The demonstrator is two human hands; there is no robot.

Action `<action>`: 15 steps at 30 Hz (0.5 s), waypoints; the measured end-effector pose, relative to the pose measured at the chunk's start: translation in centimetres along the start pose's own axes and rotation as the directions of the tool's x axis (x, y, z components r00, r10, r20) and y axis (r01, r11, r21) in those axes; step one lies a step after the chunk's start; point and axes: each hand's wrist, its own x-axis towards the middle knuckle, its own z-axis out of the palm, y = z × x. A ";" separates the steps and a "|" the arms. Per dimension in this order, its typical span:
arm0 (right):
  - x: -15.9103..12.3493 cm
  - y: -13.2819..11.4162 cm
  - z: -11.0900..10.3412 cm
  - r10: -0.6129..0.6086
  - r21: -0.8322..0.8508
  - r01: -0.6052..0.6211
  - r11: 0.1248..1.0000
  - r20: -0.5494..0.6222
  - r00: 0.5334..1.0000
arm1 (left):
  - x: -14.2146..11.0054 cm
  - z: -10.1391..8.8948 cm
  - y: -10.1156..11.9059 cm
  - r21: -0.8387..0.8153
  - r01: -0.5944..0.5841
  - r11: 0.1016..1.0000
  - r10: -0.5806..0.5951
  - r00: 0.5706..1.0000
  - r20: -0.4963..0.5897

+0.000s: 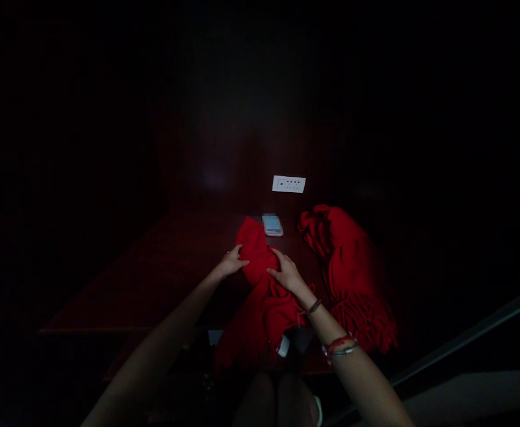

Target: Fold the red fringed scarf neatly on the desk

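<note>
A red fringed scarf (255,261) lies partly on the dark table and drapes over its front edge towards my lap. At its left side my left hand (232,261) grips the cloth, thumb on top. My right hand (285,273) holds the bunched right side, with thumb and fingers curved around the folds. Loose fringe shows near my right wrist. Another red scarf (353,255) lies heaped to the right, its fringe hanging towards me; neither hand touches it.
Behind the held scarf lies a phone (273,225) with a lit screen. A white socket panel (289,184) is on the wall behind. The dark table (121,284) reaches left to its front edge. A small white object (283,346) sits below that edge. The surroundings are very dark.
</note>
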 end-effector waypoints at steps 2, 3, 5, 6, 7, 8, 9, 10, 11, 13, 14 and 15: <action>0.4 0.3 0.3 -0.013 -0.001 0.013 1.000 -0.033 0.999 | 0.3 -0.3 -0.4 0.055 -0.051 0.997 0.055 0.996 -0.064; 0.4 0.5 0.2 -0.018 0.015 0.018 1.000 -0.049 0.999 | 0.4 -0.4 -0.4 0.106 -0.079 0.991 0.089 0.992 -0.091; 0.1 0.7 0.0 0.005 0.057 0.000 0.998 -0.088 0.996 | 0.1 -0.4 -0.2 0.237 -0.142 0.961 0.178 0.974 -0.139; -0.2 0.7 -0.2 0.022 0.073 -0.014 0.997 -0.109 0.994 | -0.3 -0.3 0.0 0.301 -0.171 0.938 0.226 0.961 -0.159; -0.7 0.6 -0.4 0.033 0.081 -0.023 0.996 -0.126 0.991 | -0.8 -0.1 0.2 0.353 -0.200 0.914 0.272 0.947 -0.168; -1.2 0.6 -0.6 0.034 0.081 -0.023 0.996 -0.135 0.990 | -1.3 0.2 0.4 0.393 -0.226 0.892 0.309 0.937 -0.164; -1.7 0.5 -0.8 0.020 0.072 -0.011 0.997 -0.131 0.991 | -1.9 0.5 0.6 0.421 -0.248 0.872 0.336 0.930 -0.147; -2.1 0.5 -0.9 -0.004 0.059 0.011 0.998 -0.116 0.993 | -2.4 0.8 0.8 0.442 -0.269 0.856 0.353 0.928 -0.119; -2.4 0.5 -0.9 -0.028 0.042 0.033 0.999 -0.097 0.995 | -2.8 1.1 0.9 0.459 -0.286 0.841 0.364 0.927 -0.087; -2.3 0.5 -0.9 -0.069 -0.002 0.069 0.998 -0.056 0.996 | -3.1 1.6 1.2 0.484 -0.304 0.821 0.372 0.927 -0.048; -2.0 0.6 -0.9 -0.089 -0.026 0.088 0.996 -0.042 0.995 | -3.0 1.7 1.3 0.487 -0.299 0.821 0.367 0.929 -0.049; -1.6 0.7 -0.8 -0.112 -0.051 0.110 0.993 -0.034 0.993 | -2.8 1.8 1.4 0.477 -0.286 0.831 0.355 0.933 -0.060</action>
